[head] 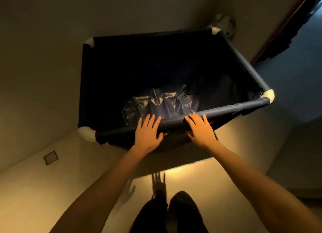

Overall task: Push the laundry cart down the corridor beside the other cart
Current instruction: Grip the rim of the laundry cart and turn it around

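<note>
I read this as a dim indoor corridor: bare pale floor point(52, 189), plain wall point(52, 24), a doorway point(296, 32) at right, fabric laundry cart point(244, 58).

Both flat hands point(174, 133) on dark laundry cart's point(244, 65) near rail point(226, 110)

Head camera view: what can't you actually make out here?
- Laundry cart: its wheels, hidden under its own body.
- Cart's inside: mostly lost in shadow; only a crumpled dark liner shows.
- Other cart: outside the frame.
- Left hand and right hand: palms hidden against the near rail.
</note>
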The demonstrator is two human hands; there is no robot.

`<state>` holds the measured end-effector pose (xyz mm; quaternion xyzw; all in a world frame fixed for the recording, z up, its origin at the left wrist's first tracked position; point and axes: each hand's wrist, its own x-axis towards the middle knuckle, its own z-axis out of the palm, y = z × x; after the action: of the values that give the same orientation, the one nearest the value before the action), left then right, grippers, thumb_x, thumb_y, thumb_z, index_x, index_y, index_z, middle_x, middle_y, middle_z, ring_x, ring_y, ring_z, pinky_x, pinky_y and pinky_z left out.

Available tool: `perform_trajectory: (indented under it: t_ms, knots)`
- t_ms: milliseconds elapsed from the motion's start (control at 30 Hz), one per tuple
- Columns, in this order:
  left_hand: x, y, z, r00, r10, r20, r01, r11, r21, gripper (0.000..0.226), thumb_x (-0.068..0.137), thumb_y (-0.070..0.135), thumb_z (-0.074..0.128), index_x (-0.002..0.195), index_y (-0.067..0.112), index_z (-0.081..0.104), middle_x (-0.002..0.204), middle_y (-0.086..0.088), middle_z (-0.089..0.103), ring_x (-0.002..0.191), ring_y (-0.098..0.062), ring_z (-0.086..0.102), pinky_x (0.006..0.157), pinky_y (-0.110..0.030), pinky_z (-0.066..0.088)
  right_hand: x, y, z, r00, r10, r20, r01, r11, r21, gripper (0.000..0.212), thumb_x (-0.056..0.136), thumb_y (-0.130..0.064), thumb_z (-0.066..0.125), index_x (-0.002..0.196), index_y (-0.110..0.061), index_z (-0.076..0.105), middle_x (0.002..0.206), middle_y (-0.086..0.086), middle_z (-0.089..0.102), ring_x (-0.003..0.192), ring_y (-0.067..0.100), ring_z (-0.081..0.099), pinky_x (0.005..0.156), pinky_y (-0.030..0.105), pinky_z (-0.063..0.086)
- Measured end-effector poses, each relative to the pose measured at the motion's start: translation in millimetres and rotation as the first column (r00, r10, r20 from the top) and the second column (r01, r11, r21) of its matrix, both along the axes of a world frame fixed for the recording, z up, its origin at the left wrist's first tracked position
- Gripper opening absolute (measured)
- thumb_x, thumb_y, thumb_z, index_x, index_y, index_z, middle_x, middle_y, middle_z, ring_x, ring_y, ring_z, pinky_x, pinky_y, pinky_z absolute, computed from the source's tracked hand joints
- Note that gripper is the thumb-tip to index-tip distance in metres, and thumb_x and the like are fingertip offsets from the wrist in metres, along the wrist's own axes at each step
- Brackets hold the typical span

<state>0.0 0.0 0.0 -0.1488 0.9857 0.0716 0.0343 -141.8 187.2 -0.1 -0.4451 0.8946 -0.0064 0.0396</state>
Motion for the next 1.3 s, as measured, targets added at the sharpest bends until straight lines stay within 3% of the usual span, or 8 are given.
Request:
perform_trajectory:
  t_ms: [167, 233, 300, 367, 433, 667, 900, 1300]
  knots:
    - [-23, -3, -15, 0.997, 0.067, 0.032, -0.067, 0.998, 0.016, 0.065, 0.093, 0.051, 0.036, 0.148, 0.02, 0.019, 0.15, -0.009, 0.034, 0.139, -0.026, 0.027, 0.115, -0.046, 0.017, -37, -11, -5, 1.0, -0.008, 0.022, 0.006, 0.994, 0.111, 0.063, 0.093, -0.051, 0.039, 0.144, -0.019, 0.023, 0.144, 0.011, 0.038, 0.136, 0.028, 0.025, 0.107, 0.061, 0.01]
    - [-30, -2, -23, 0.995, 0.095, 0.004, -0.095, 0.995, 0.006, 0.06, 0.092, 0.056, 0.03, 0.142, 0.022, 0.034, 0.132, -0.009, 0.053, 0.123, -0.027, 0.045, 0.105, -0.042, 0.029, -52, -13, -7, 0.999, 0.031, 0.013, -0.033, 0.987, 0.159, 0.061, 0.092, -0.056, 0.031, 0.142, -0.02, 0.028, 0.135, 0.009, 0.046, 0.128, 0.028, 0.035, 0.107, 0.061, 0.013]
    - [-40, -4, -25, 0.991, 0.131, -0.011, -0.131, 0.991, 0.018, 0.059, 0.09, 0.062, 0.027, 0.127, 0.022, 0.049, 0.116, -0.006, 0.061, 0.108, -0.027, 0.053, 0.09, -0.039, 0.036, -68, -17, -6, 0.994, 0.108, 0.006, -0.107, 0.968, 0.227, 0.061, 0.09, -0.061, 0.029, 0.132, -0.017, 0.038, 0.123, 0.009, 0.053, 0.115, 0.028, 0.046, 0.103, 0.054, 0.026]
    - [-49, -6, -24, 0.99, 0.139, -0.003, -0.139, 0.99, 0.038, 0.058, 0.087, 0.067, 0.034, 0.113, 0.02, 0.055, 0.105, -0.005, 0.065, 0.099, -0.026, 0.058, 0.081, -0.038, 0.04, -80, -21, -5, 0.977, 0.215, 0.001, -0.21, 0.95, 0.231, 0.057, 0.088, -0.063, 0.033, 0.116, -0.015, 0.045, 0.108, 0.009, 0.059, 0.096, 0.026, 0.055, 0.083, 0.041, 0.043]
    - [-54, -4, -25, 0.986, 0.164, -0.026, -0.164, 0.986, 0.035, 0.059, 0.083, 0.071, 0.04, 0.102, 0.018, 0.057, 0.093, -0.003, 0.066, 0.088, -0.024, 0.061, 0.072, -0.035, 0.039, -89, -24, -7, 0.95, 0.312, 0.008, -0.308, 0.932, 0.192, 0.051, 0.087, -0.062, 0.039, 0.103, -0.014, 0.047, 0.094, 0.008, 0.062, 0.08, 0.024, 0.057, 0.062, 0.035, 0.042]
    - [-57, 7, -34, 0.959, 0.203, -0.199, -0.212, 0.977, -0.027, 0.062, 0.072, 0.078, 0.049, 0.074, 0.017, 0.057, 0.062, -0.001, 0.061, 0.06, -0.021, 0.059, 0.058, -0.029, 0.03, -106, -21, -21, 0.874, 0.484, -0.052, -0.482, 0.875, 0.044, 0.04, 0.079, -0.047, 0.066, 0.085, -0.009, 0.054, 0.065, 0.011, 0.063, 0.049, 0.026, 0.056, 0.044, 0.026, 0.03]
    - [-54, 35, -40, 0.916, 0.288, -0.28, -0.319, 0.945, -0.072, 0.064, 0.075, 0.076, 0.038, 0.082, 0.017, 0.062, 0.071, -0.001, 0.061, 0.067, -0.021, 0.055, 0.064, -0.034, 0.037, -105, -4, -26, 0.815, 0.546, -0.196, -0.556, 0.831, 0.001, 0.046, 0.074, -0.044, 0.071, 0.101, -0.009, 0.058, 0.079, 0.013, 0.061, 0.062, 0.026, 0.059, 0.044, 0.028, 0.045]
    - [-34, 69, -42, 0.875, 0.385, -0.293, -0.422, 0.904, -0.069, 0.061, 0.074, 0.075, 0.043, 0.083, 0.018, 0.061, 0.074, -0.002, 0.061, 0.071, -0.022, 0.054, 0.067, -0.035, 0.036, -98, 12, -32, 0.765, 0.619, -0.177, -0.634, 0.772, -0.037, 0.048, 0.077, -0.045, 0.068, 0.108, -0.011, 0.057, 0.087, 0.013, 0.061, 0.069, 0.025, 0.059, 0.049, 0.031, 0.049]
